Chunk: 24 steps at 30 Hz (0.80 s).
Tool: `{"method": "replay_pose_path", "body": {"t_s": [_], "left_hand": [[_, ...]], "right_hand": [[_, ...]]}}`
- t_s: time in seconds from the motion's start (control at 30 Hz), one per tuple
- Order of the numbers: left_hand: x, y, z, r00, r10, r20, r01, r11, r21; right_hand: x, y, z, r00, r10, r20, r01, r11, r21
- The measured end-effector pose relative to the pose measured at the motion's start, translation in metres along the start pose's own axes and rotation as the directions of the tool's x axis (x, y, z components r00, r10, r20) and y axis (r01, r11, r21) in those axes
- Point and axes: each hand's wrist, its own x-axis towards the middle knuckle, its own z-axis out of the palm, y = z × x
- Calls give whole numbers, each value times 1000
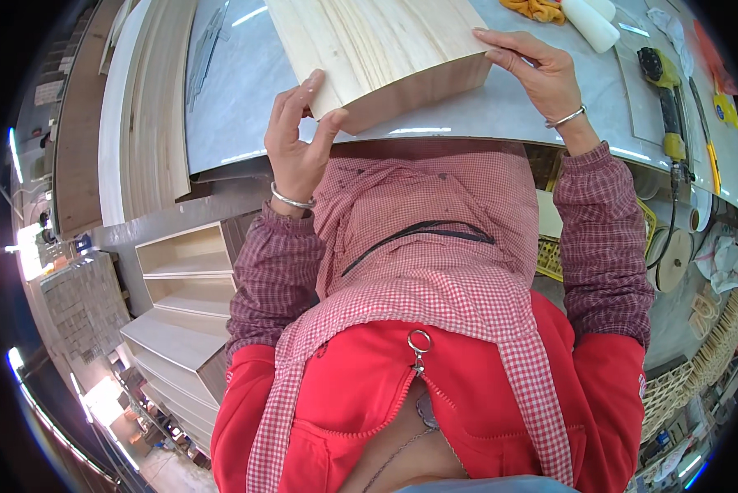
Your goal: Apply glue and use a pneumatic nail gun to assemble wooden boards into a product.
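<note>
Box [385,49] lying at desk [500,107] near edge | left hand [296,140] gripping its near corner | right hand [533,70] pressing its right edge | sander [664,90] lying untouched.
</note>
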Motion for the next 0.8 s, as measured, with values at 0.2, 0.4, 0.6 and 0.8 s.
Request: {"method": "replay_pose_path", "body": {"t_s": [0.2, 0.4, 0.6, 0.8], "left_hand": [[-8, -3, 3, 995, 102, 6, -102, 989, 109], [-8, -2, 5, 994, 110, 3, -109, 984, 143], [-9, 0, 7, 992, 127, -13, -124, 981, 147], [-13, -2, 7, 993, 118, -19, -114, 984, 137]], "right_hand": [[-2, -3, 0, 1000, 23, -14, -24, 999, -41], [-3, 0, 0, 1000, 8, -7, -8, 998, -58], [-3, -2, -1, 1000, 14, -5, -14, 1000, -16], [-2, 3, -2, 999, 38, 5, -38, 999, -32]]}}
